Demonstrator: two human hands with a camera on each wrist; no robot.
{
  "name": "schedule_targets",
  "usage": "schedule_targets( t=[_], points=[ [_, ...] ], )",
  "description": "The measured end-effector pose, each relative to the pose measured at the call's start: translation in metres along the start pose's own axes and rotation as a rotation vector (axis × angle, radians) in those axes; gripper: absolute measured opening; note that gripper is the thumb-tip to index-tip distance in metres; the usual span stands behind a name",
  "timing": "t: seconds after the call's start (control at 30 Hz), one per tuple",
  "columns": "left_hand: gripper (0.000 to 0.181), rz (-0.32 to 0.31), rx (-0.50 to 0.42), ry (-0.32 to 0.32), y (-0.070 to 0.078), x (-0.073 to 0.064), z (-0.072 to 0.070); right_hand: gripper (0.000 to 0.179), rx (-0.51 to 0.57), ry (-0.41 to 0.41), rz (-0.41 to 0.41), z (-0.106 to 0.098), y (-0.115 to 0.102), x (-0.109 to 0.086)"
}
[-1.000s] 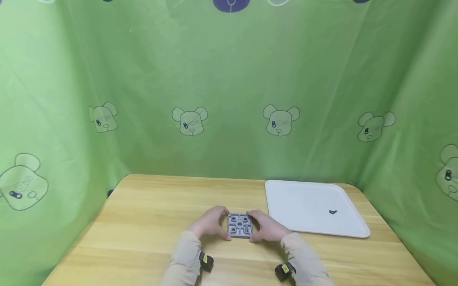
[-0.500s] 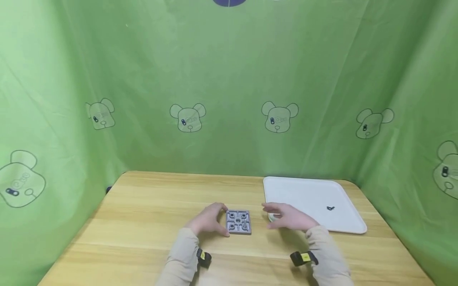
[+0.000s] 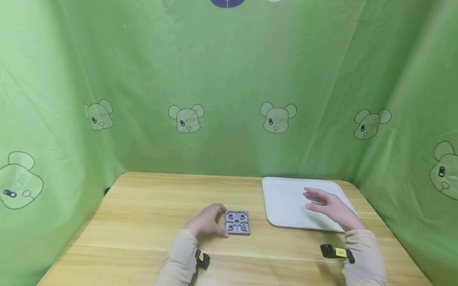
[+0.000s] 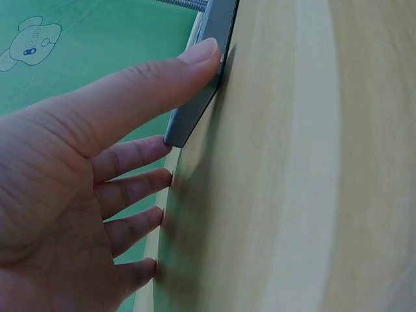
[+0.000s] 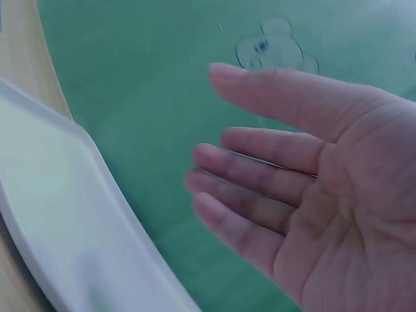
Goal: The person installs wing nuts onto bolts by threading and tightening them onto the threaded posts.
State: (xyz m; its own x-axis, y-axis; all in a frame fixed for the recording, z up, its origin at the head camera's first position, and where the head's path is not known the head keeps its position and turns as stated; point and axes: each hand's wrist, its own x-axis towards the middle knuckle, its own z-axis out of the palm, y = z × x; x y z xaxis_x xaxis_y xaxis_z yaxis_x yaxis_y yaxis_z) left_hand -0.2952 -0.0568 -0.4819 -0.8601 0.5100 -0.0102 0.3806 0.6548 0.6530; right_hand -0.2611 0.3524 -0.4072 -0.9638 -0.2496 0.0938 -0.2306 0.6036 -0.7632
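right hand (image 3: 338, 208) over a white tray (image 3: 286, 198)

its thumb stands apart from the fingers, and it hides the tray's right part. on the wooden table (image 3: 150, 230), the left hand (image 3: 205, 221) grips a grey slotted plate (image 3: 234, 221) by its left end, a screw (image 3: 243, 225) upright in it. green bear-print curtains (image 3: 229, 71) rise behind. the left wrist view cuts off the screw.

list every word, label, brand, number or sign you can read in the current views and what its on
Nothing is clear enough to quote.
Bear prints on the green curtain: faint lettering on the faces, too faint and small to read surely.
Yellow labels on the black wrist devices: any marks are too small to read.
Grey plate and white tray: no text visible.
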Motion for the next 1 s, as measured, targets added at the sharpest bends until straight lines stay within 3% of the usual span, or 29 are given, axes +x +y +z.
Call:
schedule_targets(
  t=[0.27,0.5,0.8,1.0],
  points=[
    [0.086,0.001,0.014,-0.010,-0.002,0.000,0.001,0.064,0.024,0.228,0.088,-0.015,0.036,-0.013],
    [0.086,0.000,0.009,-0.006,-0.002,0.000,0.001,0.056,-0.126,0.429,0.159,-0.013,0.067,-0.013],
    [0.086,0.000,0.018,-0.006,-0.002,0.001,0.000,0.046,-0.224,0.482,0.385,-0.001,0.098,-0.008],
    [0.086,-0.001,0.023,-0.005,-0.003,0.002,0.000,0.046,-0.212,0.510,0.460,0.006,0.105,-0.006]
  ],
)
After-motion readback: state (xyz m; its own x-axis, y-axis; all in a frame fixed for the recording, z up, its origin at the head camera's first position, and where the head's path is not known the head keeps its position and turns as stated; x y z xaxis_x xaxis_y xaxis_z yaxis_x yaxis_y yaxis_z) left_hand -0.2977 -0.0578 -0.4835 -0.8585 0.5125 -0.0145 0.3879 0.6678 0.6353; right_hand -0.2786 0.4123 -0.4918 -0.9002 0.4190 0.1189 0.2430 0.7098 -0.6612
